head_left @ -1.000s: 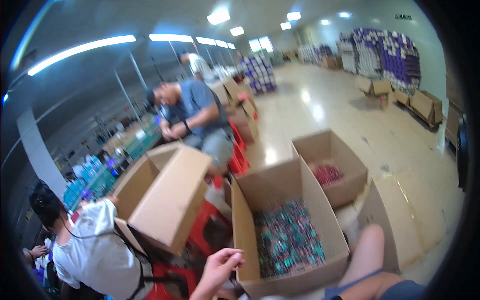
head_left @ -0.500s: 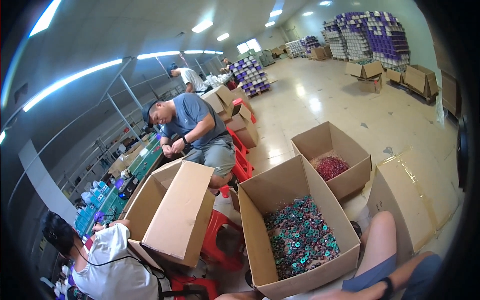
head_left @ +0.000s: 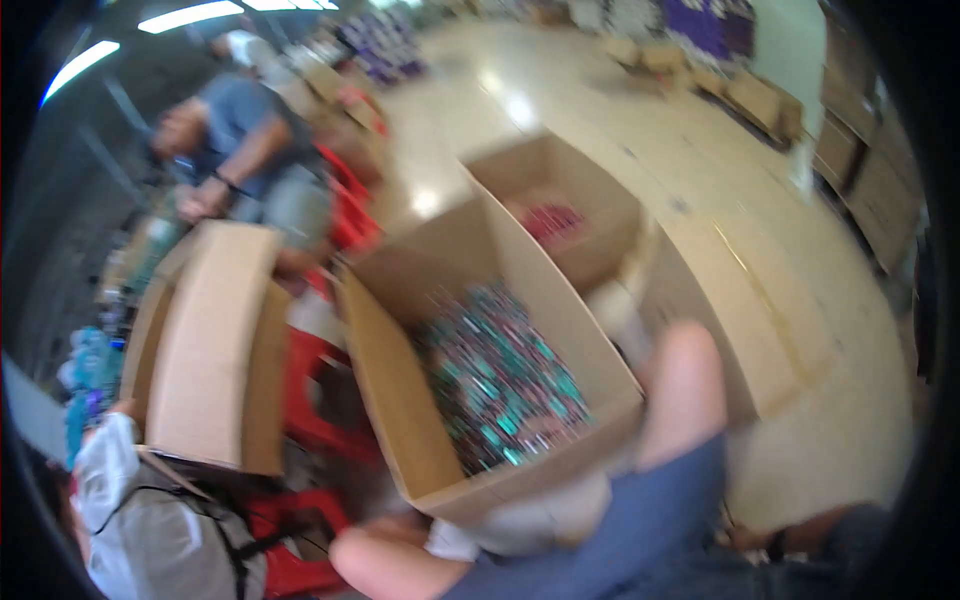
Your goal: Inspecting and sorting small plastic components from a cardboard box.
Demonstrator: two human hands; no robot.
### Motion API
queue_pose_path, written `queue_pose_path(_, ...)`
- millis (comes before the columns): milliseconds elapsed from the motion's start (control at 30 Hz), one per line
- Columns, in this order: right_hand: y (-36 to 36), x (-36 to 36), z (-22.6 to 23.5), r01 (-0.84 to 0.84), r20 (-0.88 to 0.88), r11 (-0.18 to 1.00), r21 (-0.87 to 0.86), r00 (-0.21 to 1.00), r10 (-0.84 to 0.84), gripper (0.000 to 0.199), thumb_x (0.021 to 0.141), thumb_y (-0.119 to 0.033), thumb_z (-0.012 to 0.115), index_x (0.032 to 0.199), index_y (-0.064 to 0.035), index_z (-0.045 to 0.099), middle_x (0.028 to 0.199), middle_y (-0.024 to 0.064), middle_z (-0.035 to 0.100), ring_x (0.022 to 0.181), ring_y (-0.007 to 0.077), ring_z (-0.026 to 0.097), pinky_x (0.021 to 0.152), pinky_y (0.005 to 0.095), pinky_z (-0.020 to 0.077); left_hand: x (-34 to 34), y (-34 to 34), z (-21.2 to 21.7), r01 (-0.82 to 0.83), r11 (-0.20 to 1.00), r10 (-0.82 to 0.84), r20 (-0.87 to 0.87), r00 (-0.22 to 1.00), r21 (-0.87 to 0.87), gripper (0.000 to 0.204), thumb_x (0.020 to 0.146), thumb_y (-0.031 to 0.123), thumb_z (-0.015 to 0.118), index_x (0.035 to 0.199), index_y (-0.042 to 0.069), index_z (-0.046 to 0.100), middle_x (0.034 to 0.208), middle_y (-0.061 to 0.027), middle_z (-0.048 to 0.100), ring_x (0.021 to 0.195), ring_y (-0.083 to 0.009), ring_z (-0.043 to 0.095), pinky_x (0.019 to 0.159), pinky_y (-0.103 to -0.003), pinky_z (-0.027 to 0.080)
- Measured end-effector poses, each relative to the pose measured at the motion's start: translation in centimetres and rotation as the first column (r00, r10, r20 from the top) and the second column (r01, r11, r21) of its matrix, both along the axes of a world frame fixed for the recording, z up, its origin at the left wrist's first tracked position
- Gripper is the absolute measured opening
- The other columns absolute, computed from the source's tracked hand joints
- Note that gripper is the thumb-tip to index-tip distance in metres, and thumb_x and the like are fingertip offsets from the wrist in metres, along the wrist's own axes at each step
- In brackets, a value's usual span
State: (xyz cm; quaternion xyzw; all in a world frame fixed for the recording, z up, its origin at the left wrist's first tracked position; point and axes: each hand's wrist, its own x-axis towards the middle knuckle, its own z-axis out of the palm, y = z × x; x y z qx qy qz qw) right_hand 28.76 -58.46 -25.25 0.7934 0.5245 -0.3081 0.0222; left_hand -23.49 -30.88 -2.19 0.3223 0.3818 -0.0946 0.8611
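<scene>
The picture is motion-blurred. A large open cardboard box [head_left: 400, 400] stands in front of me, filled with several small teal, pink and dark items [head_left: 495, 385]. My bare knee [head_left: 685, 380] in blue shorts rests against the box's right corner. At the lower right, my right hand [head_left: 748, 540] shows only as a blurred sliver beside a wrist with a dark band, low behind my leg. I cannot tell whether its fingers are closed. My left hand is out of the picture.
A second open box [head_left: 600, 190] holding red items stands behind the first. An empty box [head_left: 215, 340] lies tipped at left over red plastic stools [head_left: 320, 400]. A person in white [head_left: 150, 520] sits at lower left, another in blue [head_left: 240, 130] further back.
The view has swung and come closer to the big box. The left hand raised a second ago has dropped out of sight. My right wrist has stayed low at the lower right.
</scene>
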Motion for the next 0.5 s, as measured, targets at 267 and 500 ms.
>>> queue_pose_path(267,3.9,-2.2,-2.4,0.722,-0.638,0.263,-0.641,-0.311,-0.704,0.052,0.091,-0.026,0.051,0.138,-0.0074,0.037,0.13,0.0148,0.05,0.119,0.0257,0.047,0.093,0.0391,0.0421,-2.1,-2.5,3.4,0.281,0.883,-0.306,-0.008,0.952,-0.376,0.049,0.097,0.029,0.039,0.135,-0.002,0.039,0.133,-0.0136,0.048,0.122,-0.0213,0.046,0.105,-0.033,0.035)
queue_pose_path(500,-4.6,-1.4,-4.2,0.159,-0.731,0.822,-0.547,0.388,-0.561,0.041,0.092,-0.026,0.05,0.128,-0.0064,0.049,0.115,0.0088,0.057,0.096,0.0199,0.057,0.079,0.0361,0.0487,-2.6,-3.7,4.6,0.337,0.844,-0.362,0.021,0.932,-0.418,0.048,0.097,0.028,0.04,0.134,-0.002,0.04,0.131,-0.0136,0.049,0.121,-0.0213,0.047,0.104,-0.033,0.036)
